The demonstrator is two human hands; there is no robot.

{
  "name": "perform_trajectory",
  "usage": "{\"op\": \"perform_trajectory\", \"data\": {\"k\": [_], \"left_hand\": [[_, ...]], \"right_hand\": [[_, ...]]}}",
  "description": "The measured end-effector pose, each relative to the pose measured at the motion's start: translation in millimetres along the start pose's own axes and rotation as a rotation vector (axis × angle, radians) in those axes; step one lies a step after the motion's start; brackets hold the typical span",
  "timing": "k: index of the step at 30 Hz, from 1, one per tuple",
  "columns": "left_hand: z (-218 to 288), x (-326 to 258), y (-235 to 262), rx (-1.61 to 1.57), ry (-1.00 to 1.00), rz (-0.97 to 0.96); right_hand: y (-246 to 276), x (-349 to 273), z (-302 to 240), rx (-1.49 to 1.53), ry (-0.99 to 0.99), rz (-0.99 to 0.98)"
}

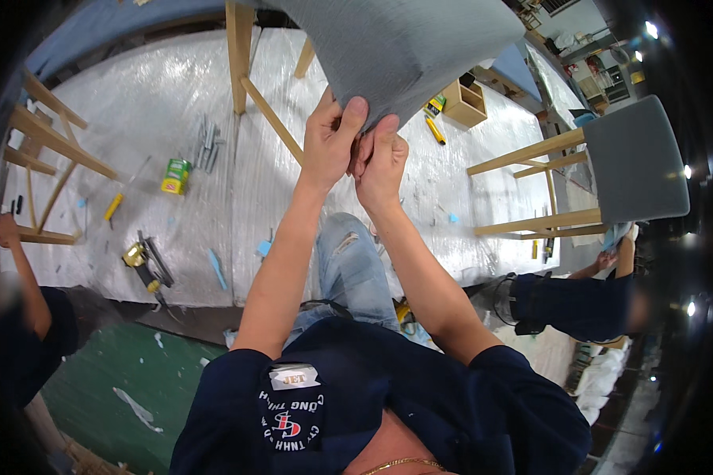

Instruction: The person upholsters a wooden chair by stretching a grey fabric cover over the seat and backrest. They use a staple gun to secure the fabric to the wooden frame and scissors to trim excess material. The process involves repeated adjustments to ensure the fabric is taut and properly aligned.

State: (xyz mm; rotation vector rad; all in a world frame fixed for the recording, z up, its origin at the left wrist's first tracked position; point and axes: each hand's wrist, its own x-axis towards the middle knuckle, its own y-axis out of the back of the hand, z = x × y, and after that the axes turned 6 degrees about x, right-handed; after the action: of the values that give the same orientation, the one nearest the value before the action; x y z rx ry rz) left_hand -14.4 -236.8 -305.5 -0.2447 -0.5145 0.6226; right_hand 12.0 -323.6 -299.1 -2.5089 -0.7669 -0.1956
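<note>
A grey upholstered chair part (408, 51) with wooden legs (240, 59) rises in front of me over the plastic-covered table. At its near lower corner, both my hands pinch the grey fabric. My left hand (330, 142) has its thumb pressed on the cover, with the fingers curled behind. Close beside it, my right hand (382, 162) grips the same corner with its thumb on top. The fingertips of both hands are partly hidden under the fabric edge.
A staple gun (140, 263), a green-yellow box (176, 176), metal staple strips (207, 144) and a yellow-handled screwdriver (114, 207) lie on the left. A wooden box (464, 104) and yellow cutter (435, 131) are right. Co-workers handle another grey chair (635, 162) and a wooden frame (63, 138).
</note>
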Motion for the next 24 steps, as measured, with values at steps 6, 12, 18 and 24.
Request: {"op": "perform_trajectory", "data": {"k": [6,12,18,24], "left_hand": [[-2.2,-1.4,8.6,-0.057,0.056,-0.038],[16.9,11.8,-6.9,-0.104,-0.014,0.016],[19.0,15.5,-6.1,0.182,0.107,-0.18],[17.4,14.2,-10.1,0.033,0.126,-0.107]], "right_hand": [[2.0,-2.9,2.1,-0.087,-0.021,-0.011],[4.7,-1.4,-8.0,-0.135,-0.064,0.042],[0.0,-1.0,-13.6,-0.058,-0.082,0.031],[1.2,-0.2,-13.4,-0.078,-0.039,0.046]]}}
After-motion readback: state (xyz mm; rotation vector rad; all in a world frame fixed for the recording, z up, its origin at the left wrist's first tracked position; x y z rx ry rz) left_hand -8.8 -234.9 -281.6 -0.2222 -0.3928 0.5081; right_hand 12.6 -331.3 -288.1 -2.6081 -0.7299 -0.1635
